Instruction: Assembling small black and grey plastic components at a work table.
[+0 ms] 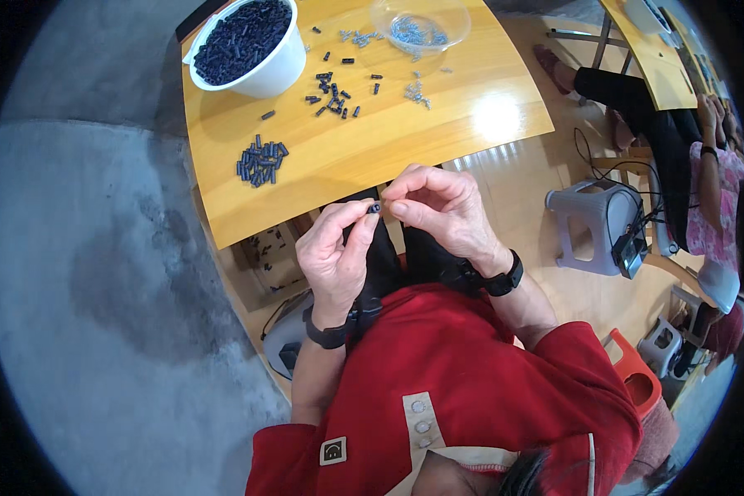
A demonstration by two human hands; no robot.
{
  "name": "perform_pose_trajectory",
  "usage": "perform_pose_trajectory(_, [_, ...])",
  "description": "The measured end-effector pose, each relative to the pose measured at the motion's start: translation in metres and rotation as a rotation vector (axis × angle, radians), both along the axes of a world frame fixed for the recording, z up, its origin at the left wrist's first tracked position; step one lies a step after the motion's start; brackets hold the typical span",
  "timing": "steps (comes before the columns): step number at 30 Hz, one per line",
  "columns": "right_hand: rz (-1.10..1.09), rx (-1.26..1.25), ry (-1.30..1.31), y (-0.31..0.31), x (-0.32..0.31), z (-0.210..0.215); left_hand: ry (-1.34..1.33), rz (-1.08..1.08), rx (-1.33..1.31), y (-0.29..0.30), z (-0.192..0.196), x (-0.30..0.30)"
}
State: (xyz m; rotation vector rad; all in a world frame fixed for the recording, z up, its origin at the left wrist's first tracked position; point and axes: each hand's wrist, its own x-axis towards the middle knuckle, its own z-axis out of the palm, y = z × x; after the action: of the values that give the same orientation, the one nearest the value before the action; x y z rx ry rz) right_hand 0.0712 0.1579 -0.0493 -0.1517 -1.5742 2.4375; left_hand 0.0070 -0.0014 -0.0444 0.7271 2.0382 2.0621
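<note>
Just off the table's near edge, my left hand pinches a small black cylindrical piece between thumb and fingertips, its end facing right. My right hand is closed in a pinch right beside that piece; whatever its fingertips hold, if anything, is too small to make out. On the table, a pile of similar black pieces lies nearest my left hand. Farther back, more black pieces are scattered loosely. Small silvery metal parts lie to their right.
A white tub full of black pieces stands at the back left of the wooden table. A clear bowl holds more silvery parts. To the right are a grey plastic stool with cables and another seated person by a second table.
</note>
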Motion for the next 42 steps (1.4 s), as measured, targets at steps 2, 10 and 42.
perform_pose_trajectory(2, [-0.019,0.054,0.008,-0.002,0.0,0.002,0.006,-0.014,-0.043,0.001,0.007,0.0])
perform_pose_trajectory(10, [-0.053,0.374,-0.051,-0.001,-0.006,0.003,0.141,-0.027,-0.198,-0.003,-0.005,-0.004])
perform_pose_trajectory(42, [-0.715,1.318,-0.449,0.127,-0.079,-0.043,-0.02,-0.01,-0.232,-0.002,-0.019,-0.022])
